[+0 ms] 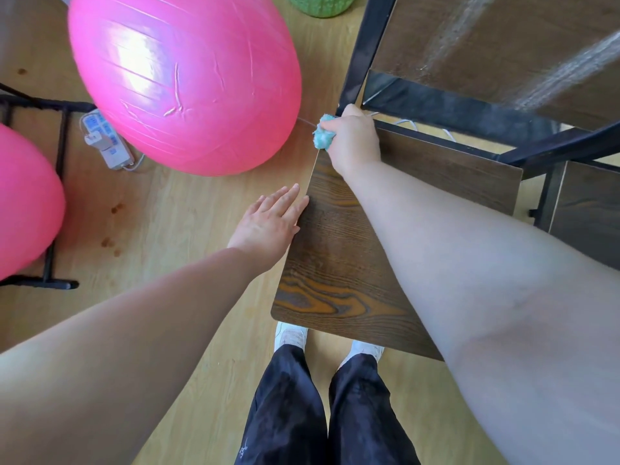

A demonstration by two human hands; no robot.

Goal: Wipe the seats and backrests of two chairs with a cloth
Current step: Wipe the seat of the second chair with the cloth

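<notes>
Wiping seat (335,263) far-left corner: right grip (355,142) bunched round cloth (323,132); rest of seat runs toward me; left grip (268,219) spread flat at edge.

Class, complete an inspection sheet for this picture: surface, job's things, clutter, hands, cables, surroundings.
Surface: chair seat, dark wood grain.
Job's things: teal cloth at the seat's far left corner.
Clutter: pink exercise balls on the floor left of the seat.
Hands: right hand grips the cloth; left hand open, fingers at the seat's left edge.
Cables: white power strip lying on the floor.
Surroundings: light wood floor; dark table beyond the seat.
</notes>
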